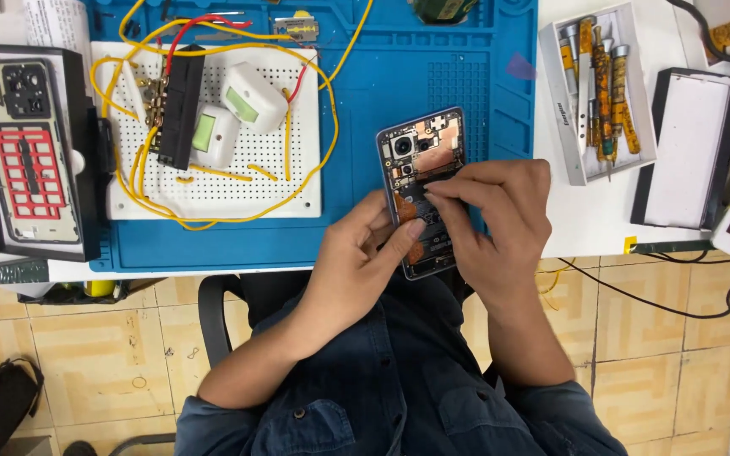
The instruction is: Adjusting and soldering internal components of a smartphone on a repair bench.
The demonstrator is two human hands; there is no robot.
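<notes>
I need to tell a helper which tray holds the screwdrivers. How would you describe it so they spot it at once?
Start at the blue work mat and look just past its right edge. The white open tray there holds screwdrivers with orange-patterned handles; the black-framed white box beside it holds none.

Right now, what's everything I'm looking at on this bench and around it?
opened phone: one, back cover off, copper and dark parts showing, held over the mat
work mat: one, blue, bench centre
perforated board: one, white, on the mat's left part
wires: several yellow, some red, looped over the board
small blocks: two, white with green windows, on the board
screwdriver tray: one, white, right of the mat
phone back panel: one, red grid on it, in a black tray, far left
left hand: supports the phone's lower edge
right hand: fingertips pinch at the phone's middle
</notes>
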